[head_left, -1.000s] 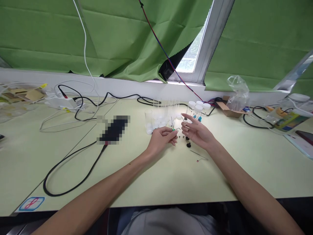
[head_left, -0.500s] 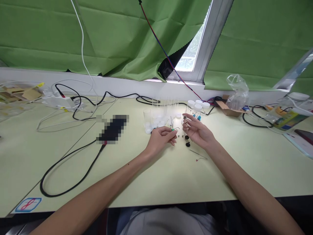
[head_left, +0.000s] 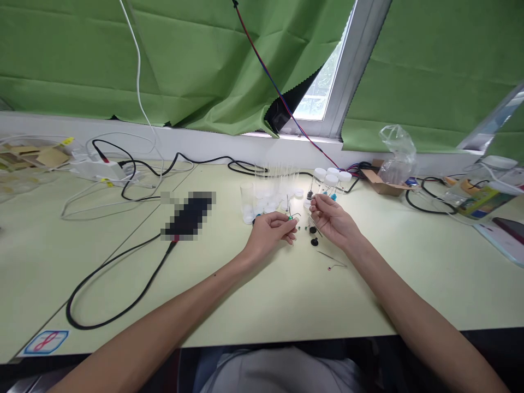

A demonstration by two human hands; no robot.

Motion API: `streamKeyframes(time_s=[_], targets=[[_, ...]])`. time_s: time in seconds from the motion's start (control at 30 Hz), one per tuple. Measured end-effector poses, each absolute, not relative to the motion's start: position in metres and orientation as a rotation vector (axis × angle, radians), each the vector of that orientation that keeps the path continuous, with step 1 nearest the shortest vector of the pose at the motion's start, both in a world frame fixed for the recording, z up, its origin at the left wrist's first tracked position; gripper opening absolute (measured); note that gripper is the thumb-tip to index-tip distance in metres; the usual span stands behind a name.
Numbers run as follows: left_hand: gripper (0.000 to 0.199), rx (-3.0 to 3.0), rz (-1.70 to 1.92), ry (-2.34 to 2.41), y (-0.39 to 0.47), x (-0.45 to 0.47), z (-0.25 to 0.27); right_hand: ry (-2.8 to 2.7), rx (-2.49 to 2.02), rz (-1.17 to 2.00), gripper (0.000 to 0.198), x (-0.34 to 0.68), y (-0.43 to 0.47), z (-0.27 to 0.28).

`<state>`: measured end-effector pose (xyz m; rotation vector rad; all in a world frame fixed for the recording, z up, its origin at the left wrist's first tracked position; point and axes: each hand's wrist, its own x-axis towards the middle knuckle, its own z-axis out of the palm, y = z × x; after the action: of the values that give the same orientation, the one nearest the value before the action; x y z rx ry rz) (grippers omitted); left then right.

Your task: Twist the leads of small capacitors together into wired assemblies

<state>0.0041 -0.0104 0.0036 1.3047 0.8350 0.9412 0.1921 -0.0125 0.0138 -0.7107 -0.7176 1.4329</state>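
My left hand (head_left: 268,232) pinches a small green piece (head_left: 290,218) between thumb and fingertips. A thin dark metal rod (head_left: 288,205) stands up from it, and a bent wire end (head_left: 297,214) sticks out to the right. Opposite it, my right hand (head_left: 333,221) is closed in a pinch; what its fingertips grip is too small to make out. Below those fingers shows a thin metal rod (head_left: 316,226). Two black round parts (head_left: 314,242) lie on the table between the hands, near tiny specks. Closer to me rests a bent wire with a red tip (head_left: 329,268).
Clear tubes (head_left: 246,202) and white caps stand behind my left hand. Several white-capped vials (head_left: 331,180) are behind my right. A cable loops from a blurred black device (head_left: 190,215) at left. A cardboard box (head_left: 380,180) with a plastic bag sits back right.
My right hand's fingertips have come down slightly and drawn together. The thin rod beneath them now shows. My left hand stays put with the green piece.
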Motion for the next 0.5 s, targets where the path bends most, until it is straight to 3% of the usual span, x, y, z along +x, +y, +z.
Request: streamKeyframes(time_s=[0.5], targets=[[0.036,1.301,0.939,0.849,-0.0113,0.0047,0.0056,-0.739,-0.739,1.424,0.028,0.1911,-0.0123,0.0141]])
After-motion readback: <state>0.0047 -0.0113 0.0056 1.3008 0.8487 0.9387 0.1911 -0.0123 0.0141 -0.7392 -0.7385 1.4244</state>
